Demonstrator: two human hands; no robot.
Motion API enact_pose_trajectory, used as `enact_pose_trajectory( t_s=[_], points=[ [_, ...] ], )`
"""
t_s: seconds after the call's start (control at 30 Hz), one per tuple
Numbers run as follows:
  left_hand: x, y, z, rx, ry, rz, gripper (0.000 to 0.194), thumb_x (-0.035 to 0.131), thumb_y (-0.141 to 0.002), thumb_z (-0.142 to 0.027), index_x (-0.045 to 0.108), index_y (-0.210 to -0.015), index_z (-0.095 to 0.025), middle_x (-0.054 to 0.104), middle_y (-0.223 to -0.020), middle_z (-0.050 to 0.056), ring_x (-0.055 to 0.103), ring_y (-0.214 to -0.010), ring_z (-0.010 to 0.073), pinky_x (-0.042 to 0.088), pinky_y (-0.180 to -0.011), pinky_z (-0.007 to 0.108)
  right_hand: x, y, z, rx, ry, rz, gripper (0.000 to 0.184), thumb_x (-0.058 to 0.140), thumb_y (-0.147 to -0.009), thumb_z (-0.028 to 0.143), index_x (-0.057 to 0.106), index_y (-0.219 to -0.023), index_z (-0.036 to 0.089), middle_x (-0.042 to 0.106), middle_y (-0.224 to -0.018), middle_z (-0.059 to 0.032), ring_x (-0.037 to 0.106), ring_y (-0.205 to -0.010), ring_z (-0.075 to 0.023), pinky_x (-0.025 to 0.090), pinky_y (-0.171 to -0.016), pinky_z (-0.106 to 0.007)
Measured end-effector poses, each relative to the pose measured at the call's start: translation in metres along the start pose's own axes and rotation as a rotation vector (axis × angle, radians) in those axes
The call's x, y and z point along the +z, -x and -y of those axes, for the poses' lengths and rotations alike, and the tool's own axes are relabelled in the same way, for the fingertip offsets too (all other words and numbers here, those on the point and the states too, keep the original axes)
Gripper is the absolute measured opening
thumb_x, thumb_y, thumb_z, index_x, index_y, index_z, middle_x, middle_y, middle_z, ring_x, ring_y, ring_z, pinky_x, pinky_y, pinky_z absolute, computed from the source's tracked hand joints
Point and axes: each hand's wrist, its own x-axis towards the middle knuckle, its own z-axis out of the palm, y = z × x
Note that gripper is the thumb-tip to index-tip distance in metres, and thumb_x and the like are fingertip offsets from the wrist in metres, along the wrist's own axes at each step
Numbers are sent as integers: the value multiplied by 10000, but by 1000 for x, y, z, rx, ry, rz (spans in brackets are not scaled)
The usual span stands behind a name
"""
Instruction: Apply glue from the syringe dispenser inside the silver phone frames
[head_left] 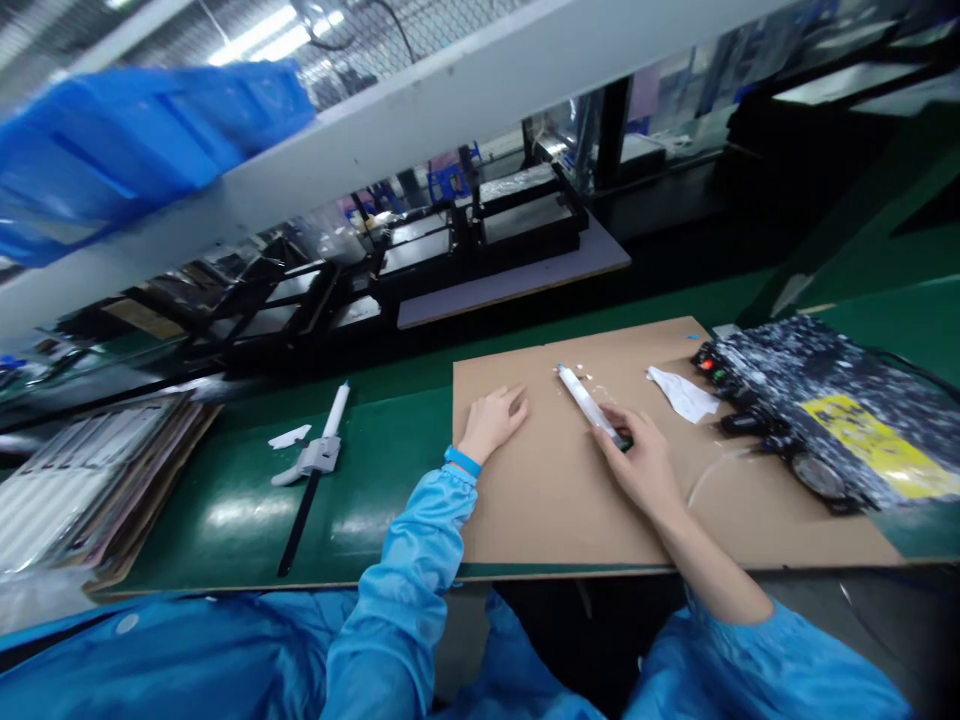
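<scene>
My right hand (637, 455) is closed around the near end of a slim white tube (581, 395) with a small blue tip at its far end. The tube lies slanted just over or on a brown cardboard sheet (555, 520); I cannot tell if it touches. My left hand (495, 422) rests on the cardboard's left side, holding nothing, fingers slightly bent and apart. White crumbs (587, 377) lie near the tube's tip. Right of it is a crumpled white tissue (684, 394). Left of the cardboard lies a hand dispensing gun (319, 455) with a white tube and a black bar.
At the right stands a speckled box (840, 400) with knobs, a gauge, a yellow label and a thin clear hose. Stacked panels (82, 480) lie at the left edge. A white scrap (289, 437) sits on the green table (240, 510). Blue bins (135, 150) hang over a beam.
</scene>
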Motion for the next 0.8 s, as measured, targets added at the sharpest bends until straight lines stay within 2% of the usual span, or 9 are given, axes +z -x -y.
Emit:
enact_pose_trajectory(
  t_s=[0.13,0.3,0.57,0.8],
  points=[
    [0,0,-2,8,1,-7,464,595,-1167,-404,701,-1593,-253,759,-1508,103,768,-1324,297,629,-1099,379,0,-1,-9,3,9,-12,486,691,-1022,648,779,-1265,237,798,-1167,-139,769,-1056,-347,644,-930,-527],
    [1,0,-3,5,-8,-40,453,607,-1143,-406,714,-1561,-266,792,-1424,98,801,-1242,289,655,-1051,371,0,-6,-17,26,24,0,557,690,-983,719,785,-1259,245,812,-1150,-136,780,-1004,-357,644,-920,-558],
    [1,1,-4,13,1,-43,440,607,-1135,-349,719,-1546,-238,793,-1428,82,799,-1247,306,658,-1046,400,0,-5,-14,44,24,1,568,699,-980,717,788,-1273,238,813,-1195,-149,785,-1032,-360,643,-929,-562],
    [1,2,-3,17,30,-63,429,594,-1135,-310,733,-1535,-246,796,-1392,99,800,-1224,285,644,-1027,361,-1,-4,-12,11,36,-10,489,712,-1011,655,787,-1255,238,802,-1190,-145,782,-1036,-335,668,-926,-533]
  ],
)
